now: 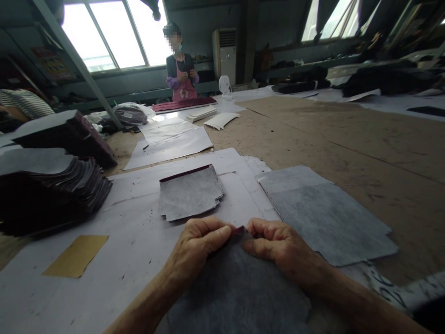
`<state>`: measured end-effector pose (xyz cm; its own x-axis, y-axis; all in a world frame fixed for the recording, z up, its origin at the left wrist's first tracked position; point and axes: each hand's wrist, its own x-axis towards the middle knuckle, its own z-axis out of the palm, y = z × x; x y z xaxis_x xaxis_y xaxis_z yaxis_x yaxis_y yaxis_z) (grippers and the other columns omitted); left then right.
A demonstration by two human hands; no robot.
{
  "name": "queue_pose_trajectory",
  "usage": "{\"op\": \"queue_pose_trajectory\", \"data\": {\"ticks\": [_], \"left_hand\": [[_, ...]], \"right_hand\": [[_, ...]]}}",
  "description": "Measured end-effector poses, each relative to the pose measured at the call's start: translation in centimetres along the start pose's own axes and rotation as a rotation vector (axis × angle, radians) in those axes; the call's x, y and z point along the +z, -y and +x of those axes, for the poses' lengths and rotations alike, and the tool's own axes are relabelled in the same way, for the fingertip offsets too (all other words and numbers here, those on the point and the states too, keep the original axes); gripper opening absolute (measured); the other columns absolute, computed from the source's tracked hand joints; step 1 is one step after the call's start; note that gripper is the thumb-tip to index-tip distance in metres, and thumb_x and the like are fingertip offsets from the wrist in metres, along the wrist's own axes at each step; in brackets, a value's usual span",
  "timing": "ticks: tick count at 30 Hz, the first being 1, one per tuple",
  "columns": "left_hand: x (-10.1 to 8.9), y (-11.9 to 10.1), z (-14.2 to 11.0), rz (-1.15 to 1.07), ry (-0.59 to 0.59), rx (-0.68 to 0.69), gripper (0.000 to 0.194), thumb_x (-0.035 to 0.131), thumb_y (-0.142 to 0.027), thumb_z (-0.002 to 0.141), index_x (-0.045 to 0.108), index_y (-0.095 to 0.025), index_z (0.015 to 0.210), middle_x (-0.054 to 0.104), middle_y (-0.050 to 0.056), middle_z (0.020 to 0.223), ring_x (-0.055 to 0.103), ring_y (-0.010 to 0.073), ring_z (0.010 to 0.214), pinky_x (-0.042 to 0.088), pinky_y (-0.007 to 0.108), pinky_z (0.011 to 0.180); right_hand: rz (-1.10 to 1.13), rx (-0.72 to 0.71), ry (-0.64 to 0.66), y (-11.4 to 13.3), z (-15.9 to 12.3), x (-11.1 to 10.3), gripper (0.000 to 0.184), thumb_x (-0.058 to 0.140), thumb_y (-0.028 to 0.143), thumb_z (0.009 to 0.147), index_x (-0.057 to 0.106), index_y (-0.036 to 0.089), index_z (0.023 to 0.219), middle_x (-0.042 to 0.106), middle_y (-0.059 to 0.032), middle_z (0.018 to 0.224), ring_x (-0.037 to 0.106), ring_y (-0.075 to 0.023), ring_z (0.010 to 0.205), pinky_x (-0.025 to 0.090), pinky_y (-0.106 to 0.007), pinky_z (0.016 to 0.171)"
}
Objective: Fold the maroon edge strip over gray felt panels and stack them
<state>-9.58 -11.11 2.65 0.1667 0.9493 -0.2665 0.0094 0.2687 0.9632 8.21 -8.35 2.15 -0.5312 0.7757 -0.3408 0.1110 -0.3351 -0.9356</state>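
A grey fabric piece (239,287) with a dark red underside lies close to me, its far corner pinched up between both hands. My left hand (203,236) is closed on that corner, thumb on top. Just across from it, my right hand (274,239) pinches the other side of the same corner, where a bit of dark red shows between the fingertips. Beyond my hands sits a small stack of grey fabric pieces (189,192) with a dark red far edge. Right of my right hand lies a larger flat grey fabric piece (327,213).
Tall stacks of grey and dark cut fabric (52,195) stand at the left. A tan card (76,255) rests on the white paper (128,241). Farther off are white sheets (174,144), a small white fan (225,86) and a person in a pink apron (182,79).
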Motion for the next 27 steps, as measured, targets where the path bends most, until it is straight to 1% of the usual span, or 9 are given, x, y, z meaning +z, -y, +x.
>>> {"op": "queue_pose_trajectory", "data": {"ticks": [2,6,8,12,17,19,23,27], "left_hand": [[0.03,-0.03,-0.02,0.039,-0.014,0.010,0.023,0.064,-0.037,0.073,0.069,-0.016,0.081,0.055,0.000,0.060,0.040,0.0070,0.052,0.028,0.018,0.049],[0.19,-0.12,0.11,0.119,-0.050,0.079,0.020,0.065,-0.034,0.071,0.069,-0.015,0.077,0.054,0.000,0.059,0.039,0.0065,0.052,0.027,0.017,0.048],[0.27,-0.13,0.18,0.161,-0.060,0.092,0.021,0.065,-0.035,0.071,0.068,-0.014,0.074,0.051,-0.001,0.056,0.037,0.0062,0.051,0.027,0.017,0.047],[0.47,-0.02,0.25,0.236,-0.071,0.133,0.023,0.062,-0.035,0.074,0.064,-0.013,0.070,0.047,-0.002,0.054,0.034,0.0059,0.050,0.026,0.017,0.045],[0.83,0.04,0.26,0.332,-0.096,0.164,0.025,0.056,-0.035,0.077,0.057,-0.013,0.065,0.041,-0.003,0.052,0.031,0.0058,0.048,0.025,0.017,0.044],[0.88,0.08,0.24,0.361,-0.095,0.169,0.026,0.055,-0.035,0.078,0.055,-0.013,0.064,0.039,-0.004,0.052,0.031,0.0059,0.048,0.024,0.017,0.043],[0.89,0.29,0.15,0.359,-0.066,0.165,0.025,0.054,-0.036,0.079,0.055,-0.014,0.066,0.040,-0.003,0.053,0.031,0.0062,0.050,0.024,0.017,0.043],[0.96,0.40,0.08,0.353,-0.062,0.170,0.024,0.054,-0.036,0.079,0.057,-0.015,0.069,0.041,-0.003,0.055,0.032,0.0066,0.050,0.025,0.017,0.044]], "right_hand": [[0.020,-0.010,-0.002,-0.12,0.05,-0.05,0.021,0.061,0.034,0.068,0.049,0.017,0.070,0.048,0.0032,0.059,0.041,-0.0071,0.050,0.032,-0.020,0.047],[0.018,-0.012,-0.026,-0.08,0.03,0.00,0.023,0.062,0.036,0.067,0.050,0.017,0.069,0.047,0.0034,0.058,0.040,-0.0067,0.049,0.030,-0.020,0.045],[0.013,-0.007,-0.023,0.08,-0.03,0.11,0.023,0.062,0.036,0.067,0.050,0.017,0.068,0.046,0.0035,0.058,0.039,-0.0067,0.050,0.030,-0.020,0.046],[-0.027,-0.027,0.000,0.26,-0.14,0.20,0.024,0.061,0.035,0.067,0.046,0.017,0.066,0.040,0.0051,0.056,0.033,-0.0057,0.049,0.027,-0.019,0.045],[-0.082,-0.043,-0.024,0.24,-0.18,0.01,0.027,0.059,0.036,0.070,0.041,0.018,0.063,0.035,0.0057,0.056,0.031,-0.0060,0.049,0.025,-0.020,0.044],[-0.076,-0.037,-0.040,0.34,-0.22,0.03,0.025,0.058,0.037,0.071,0.044,0.018,0.065,0.037,0.0053,0.056,0.033,-0.0064,0.050,0.026,-0.020,0.045],[-0.003,-0.065,-0.091,0.48,-0.29,0.21,0.021,0.059,0.036,0.069,0.052,0.017,0.074,0.047,0.0032,0.062,0.039,-0.0077,0.053,0.031,-0.021,0.049],[0.009,-0.076,-0.139,0.23,-0.27,0.18,0.020,0.060,0.035,0.069,0.055,0.017,0.076,0.050,0.0022,0.064,0.040,-0.0081,0.054,0.032,-0.021,0.050]]}}
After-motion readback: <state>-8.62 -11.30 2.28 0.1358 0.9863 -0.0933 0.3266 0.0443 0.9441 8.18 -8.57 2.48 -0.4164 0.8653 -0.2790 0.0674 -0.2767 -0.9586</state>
